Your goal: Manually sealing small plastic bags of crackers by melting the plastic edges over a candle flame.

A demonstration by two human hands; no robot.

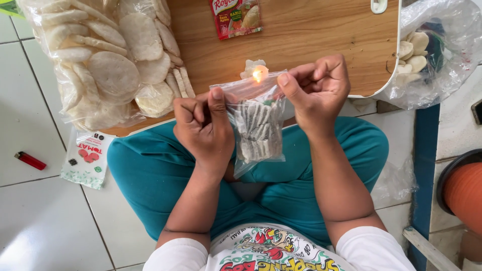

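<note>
Both hands pinch a small clear bag of greyish crackers, left hand and right hand at its top corners. A flame licks the bag's top edge; its source stays hidden behind the bag, over the wooden board.

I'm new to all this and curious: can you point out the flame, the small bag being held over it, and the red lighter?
flame [259, 74], head view, on its bright glowing middle.
small clear bag [257, 131], head view, on the dark crackers packed inside it.
red lighter [30, 160], head view, on the middle of its body on the floor tiles.
</note>
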